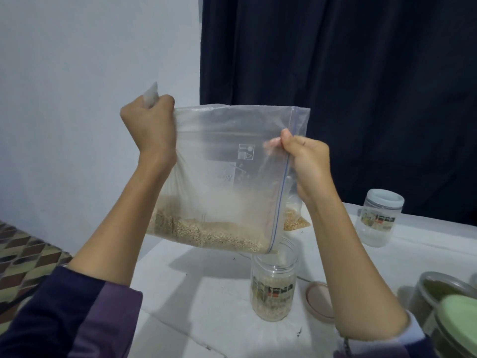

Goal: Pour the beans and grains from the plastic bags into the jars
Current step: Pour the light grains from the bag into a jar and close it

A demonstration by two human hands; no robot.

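Above a white tabletop point(206, 301), against a pale wall on the left and a dark curtain point(361, 86) on the right, two hands hold up a clear zip bag point(232, 156). The left hand point(151, 125) has its grip clenched around the bag's bunched far-left corner, a twist of plastic poking out above the fist. The right hand point(307, 161) pinches the bag's zip edge between thumb and fingers; the fingertips show only faintly through the plastic. The bag hangs tilted, its low right corner just over the mouth of an open jar point(273, 288) standing near the middle of the tabletop. Pale grains point(206, 231) lie along the bag's bottom, and the jar is partly filled with them. A tan lid point(318, 301) lies flat just right of the jar. Behind the bag, a second bag of grains point(295, 220) rests on the tabletop, mostly hidden. Farther right stands a capped clear jar point(378, 218). At the near right edge, a jar of green contents point(433, 290) and a green lid point(459, 321) are cut off. A patterned floor point(23, 254) shows at the left. The jar labels are too blurred to read.
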